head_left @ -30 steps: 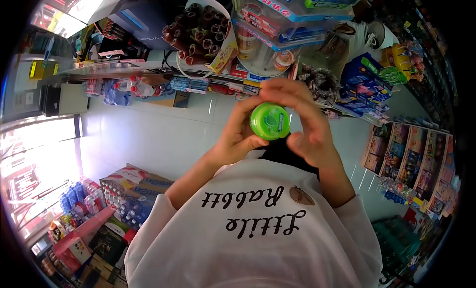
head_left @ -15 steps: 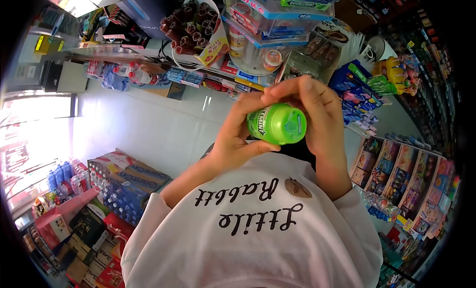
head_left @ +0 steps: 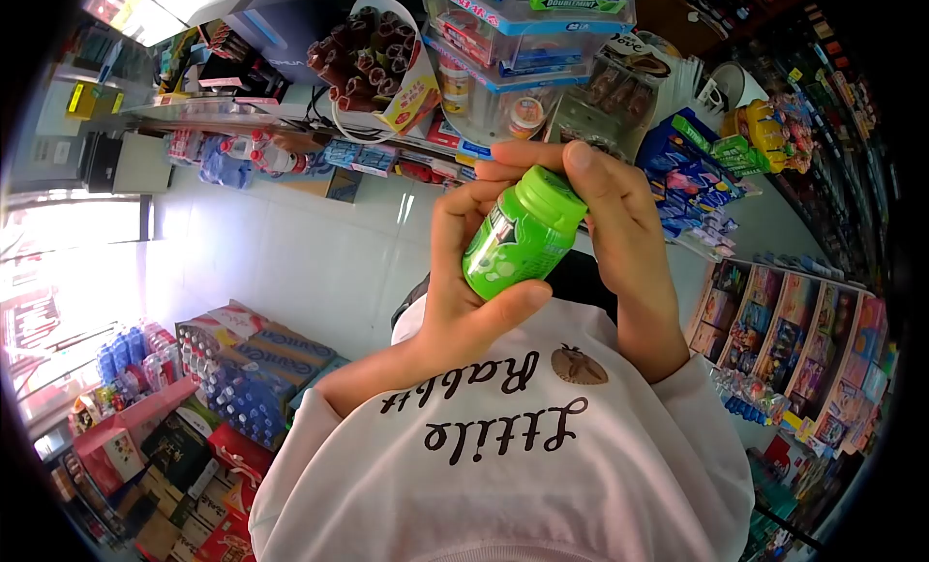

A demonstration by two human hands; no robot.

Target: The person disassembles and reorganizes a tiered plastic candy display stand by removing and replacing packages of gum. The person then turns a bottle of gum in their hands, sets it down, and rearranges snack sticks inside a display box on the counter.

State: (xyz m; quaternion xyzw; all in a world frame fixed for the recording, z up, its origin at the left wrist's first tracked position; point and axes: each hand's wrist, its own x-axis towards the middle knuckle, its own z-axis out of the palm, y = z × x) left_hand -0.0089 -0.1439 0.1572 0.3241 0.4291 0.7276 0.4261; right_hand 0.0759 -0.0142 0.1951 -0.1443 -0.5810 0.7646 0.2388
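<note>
A green gum bottle [head_left: 518,238] with a mint label is tilted in front of my chest, its green cap [head_left: 552,196] up and to the right. My left hand [head_left: 469,296] is closed around the bottle's body, thumb along its lower near side. On the other side, my right hand [head_left: 619,223] curls around the cap end. Its thumb tip rests by the cap's edge, and its fingers reach behind the cap to the left. Exactly where the right fingers press is partly hidden.
Ahead is a counter with a pot of dark wrapped sticks [head_left: 373,64] and a clear tiered gum display [head_left: 527,44]. Blue snack bags [head_left: 682,165] hang at right, near a shelf of colourful packets [head_left: 784,340]. Bottled-water packs [head_left: 237,378] stand on the floor at left.
The bottle has turned in my hands: its cap end faced me and now points up and right, showing more of the label. My left hand has shifted slightly down and left.
</note>
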